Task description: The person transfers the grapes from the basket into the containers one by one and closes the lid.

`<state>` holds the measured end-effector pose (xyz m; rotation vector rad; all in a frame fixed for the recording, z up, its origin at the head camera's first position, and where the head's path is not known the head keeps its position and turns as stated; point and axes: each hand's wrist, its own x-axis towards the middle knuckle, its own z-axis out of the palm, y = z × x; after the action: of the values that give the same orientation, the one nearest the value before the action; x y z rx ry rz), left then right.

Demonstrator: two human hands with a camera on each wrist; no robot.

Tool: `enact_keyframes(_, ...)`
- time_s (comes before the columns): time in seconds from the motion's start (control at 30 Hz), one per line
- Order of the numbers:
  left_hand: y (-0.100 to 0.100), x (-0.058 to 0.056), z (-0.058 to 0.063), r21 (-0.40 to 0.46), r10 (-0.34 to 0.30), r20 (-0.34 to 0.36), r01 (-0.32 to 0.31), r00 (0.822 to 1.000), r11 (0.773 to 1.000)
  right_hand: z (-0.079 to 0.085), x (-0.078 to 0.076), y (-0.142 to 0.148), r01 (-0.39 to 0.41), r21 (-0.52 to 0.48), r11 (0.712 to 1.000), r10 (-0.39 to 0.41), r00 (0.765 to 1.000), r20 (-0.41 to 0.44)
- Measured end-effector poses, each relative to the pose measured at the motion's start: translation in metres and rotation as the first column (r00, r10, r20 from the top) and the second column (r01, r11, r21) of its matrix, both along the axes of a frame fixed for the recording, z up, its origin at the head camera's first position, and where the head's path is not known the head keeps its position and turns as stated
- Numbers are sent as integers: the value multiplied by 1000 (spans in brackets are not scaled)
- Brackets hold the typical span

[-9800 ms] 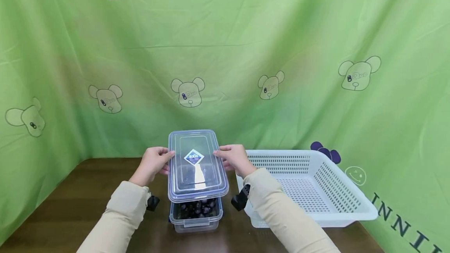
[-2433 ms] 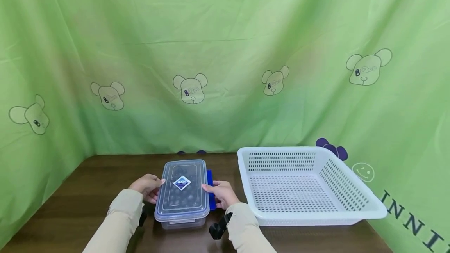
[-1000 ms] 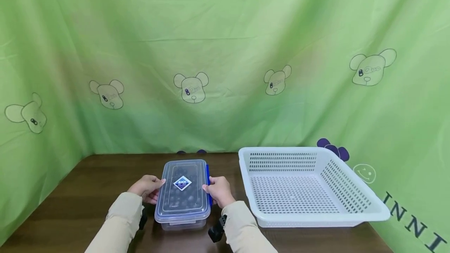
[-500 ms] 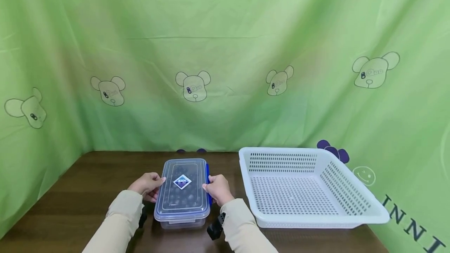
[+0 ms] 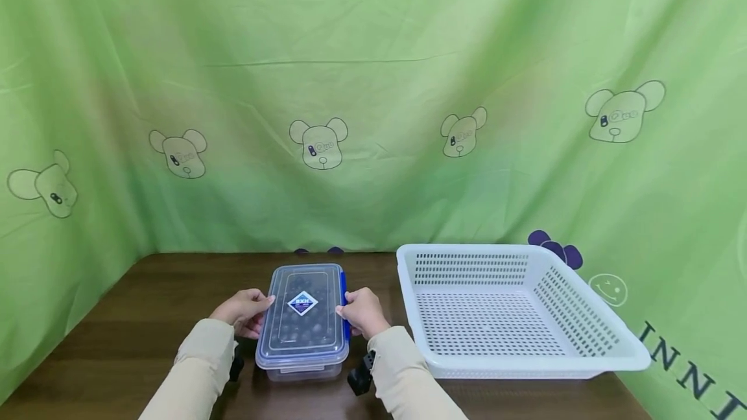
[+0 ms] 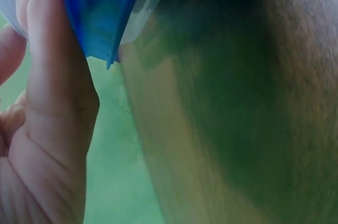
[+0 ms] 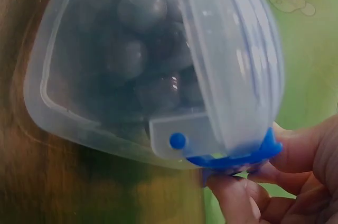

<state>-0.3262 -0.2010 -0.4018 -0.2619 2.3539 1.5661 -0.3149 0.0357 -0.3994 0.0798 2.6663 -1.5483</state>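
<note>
A clear lidded food container (image 5: 303,329) stands on the table, full of dark round fruit like grapes. Its translucent lid (image 5: 302,342) bears a diamond-shaped label and lies over the top. At the right side my right hand (image 5: 363,313) pinches the blue latch (image 7: 232,158), which sits up against the lid rim. My left hand (image 5: 242,311) grips the left edge, thumb on the lid rim. In the left wrist view another blue latch (image 6: 103,12) slants outward and down beside the thumb. The left fingertips are mostly hidden.
To the right stands a white perforated plastic basket (image 5: 525,363) with nothing in it. The dark wooden table (image 5: 146,342) meets a green printed cloth (image 5: 373,199) at the back and sides.
Earlier both hands held the lid above the container; now it is on. The right latch, sticking out 2.4 seconds ago, has swung up against the side. Over the last second the hands barely moved.
</note>
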Motion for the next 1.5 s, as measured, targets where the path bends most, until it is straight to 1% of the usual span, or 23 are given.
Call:
enact_keyframes(0.13, -3, 0, 1, -18, 12, 28, -12, 1000, 1000, 0, -2, -1, -3, 16, 1000, 3, 1000, -4)
enact_keyframes(0.2, -6, 0, 0, -30, 21, 52, -19, 998, 999, -2, -2, -1, 0, 12, 1000, 0, 1000, 3)
enact_keyframes(0.23, -7, 1, -1, -22, 21, 61, -19, 998, 1000, -2, -1, -2, 3, 10, 1000, -3, 1000, 7)
enact_keyframes(0.3, -10, 0, -4, -1, 21, 77, -21, 997, 1000, -3, -1, -2, 1, 7, 1000, -1, 1000, 6)
enact_keyframes(0.4, -15, -3, -9, 60, 13, 88, -19, 996, 998, -3, -2, -3, -12, 16, 1000, 13, 1000, -18)
enact_keyframes(0.6, -19, -7, -19, 192, 2, 123, -25, 992, 981, -1, -2, -3, -30, 35, 999, 32, 999, -31)
enact_keyframes(0.7, -19, -6, -21, 221, 8, 131, -37, 991, 974, -1, -3, -3, -34, 33, 999, 35, 999, -29)
enact_keyframes(0.83, -19, -5, -23, 236, -6, 133, -26, 991, 971, -1, -4, -3, -31, 38, 999, 31, 999, -18)
enact_keyframes(0.93, -19, -4, -23, 227, -16, 128, -14, 992, 974, -3, -5, -4, -20, 40, 999, 20, 1000, 2)
enact_keyframes(0.97, -19, -4, -23, 219, -9, 125, -19, 992, 976, -3, -5, -4, -18, 39, 999, 18, 1000, 7)
enact_keyframes(1.03, -19, -4, -20, 180, -2, 112, -19, 994, 984, -4, -5, -4, -21, 36, 999, 21, 1000, 9)
enact_keyframes(1.17, -16, -7, -13, 90, -2, 81, -6, 997, 996, -3, -5, -2, -19, 25, 999, 19, 1000, 4)
enact_keyframes(1.27, -13, -11, -6, 51, -14, 68, 10, 998, 999, -2, -6, 2, -5, 27, 1000, 5, 1000, 2)
enact_keyframes(1.33, -11, -13, -3, 29, -8, 72, 6, 997, 1000, -2, -7, 3, 0, 31, 1000, 0, 1000, 4)
enact_keyframes(1.4, -9, -13, -2, 20, -3, 80, 1, 997, 1000, -3, -6, 3, -8, 35, 999, 8, 1000, 8)
enact_keyframes(1.5, -7, -13, -2, 39, -5, 69, 2, 998, 999, -6, -6, 2, -18, 35, 999, 18, 1000, 10)
